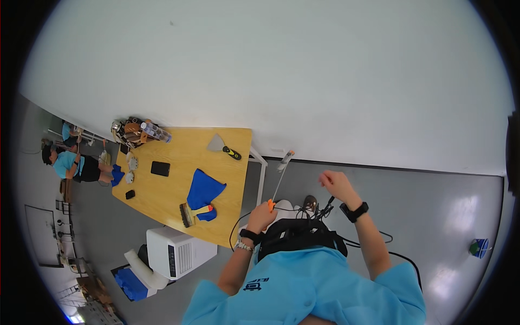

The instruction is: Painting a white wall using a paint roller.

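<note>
My left hand (pixel 262 218) is closed round the orange handle of a small paint roller (pixel 278 184), right of the table. Its thin metal rod runs up and away to a pale roller head close to the wall's foot. My right hand (pixel 340 186) is raised over the floor further right, its fingers curled in, and I see nothing in it. Black cables (pixel 319 211) hang in front of my waist, between the two hands. On the table to the left lie a putty knife (pixel 224 147), a blue cloth (pixel 203 187) and a flat brush (pixel 188 214).
The wooden table (pixel 184 143) carries a phone (pixel 160 168), a water bottle (pixel 157 132) and a brown bag (pixel 133 132). A white boxy appliance (pixel 181 253) stands beside it. A blue-green can (pixel 479 247) is on the floor far right. Another person (pixel 70 163) stands at far left.
</note>
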`<state>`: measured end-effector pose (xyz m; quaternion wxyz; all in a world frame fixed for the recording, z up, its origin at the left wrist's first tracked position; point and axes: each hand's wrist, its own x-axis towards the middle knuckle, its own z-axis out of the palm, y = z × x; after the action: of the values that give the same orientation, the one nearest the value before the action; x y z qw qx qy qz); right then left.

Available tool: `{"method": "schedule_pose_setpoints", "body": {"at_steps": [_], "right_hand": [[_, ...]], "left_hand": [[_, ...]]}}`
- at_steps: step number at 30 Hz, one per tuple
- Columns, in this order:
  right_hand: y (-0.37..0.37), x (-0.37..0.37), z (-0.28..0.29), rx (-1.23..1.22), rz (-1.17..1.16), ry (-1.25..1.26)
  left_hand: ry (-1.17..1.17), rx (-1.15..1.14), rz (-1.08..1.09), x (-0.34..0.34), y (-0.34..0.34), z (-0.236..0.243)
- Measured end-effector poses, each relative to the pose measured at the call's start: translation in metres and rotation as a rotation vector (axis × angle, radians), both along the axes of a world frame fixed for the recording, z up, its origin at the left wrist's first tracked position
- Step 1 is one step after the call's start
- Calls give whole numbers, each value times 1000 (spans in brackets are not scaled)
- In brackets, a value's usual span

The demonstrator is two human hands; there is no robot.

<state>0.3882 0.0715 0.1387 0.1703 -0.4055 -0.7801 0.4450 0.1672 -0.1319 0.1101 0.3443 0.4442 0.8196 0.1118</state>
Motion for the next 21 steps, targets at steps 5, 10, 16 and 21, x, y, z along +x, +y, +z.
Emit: {"method": "schedule_pose_setpoints", "body": {"at_steps": [5,10,16,21], "right_hand": [[-34,-14,-87,-872,251,80],[-89,-54,-78,-1208,346,214],[-175,-130,-111,-1243,200,11],[-206,-135,-119,-1512,-7,164]], "left_hand": [[15,98,-107,-2,2,4],[-43,277,-163,-24,-35,-20],[22,296,-272,-38,-81,-26],[-63,236,-105,-33,-89,-47]]}}
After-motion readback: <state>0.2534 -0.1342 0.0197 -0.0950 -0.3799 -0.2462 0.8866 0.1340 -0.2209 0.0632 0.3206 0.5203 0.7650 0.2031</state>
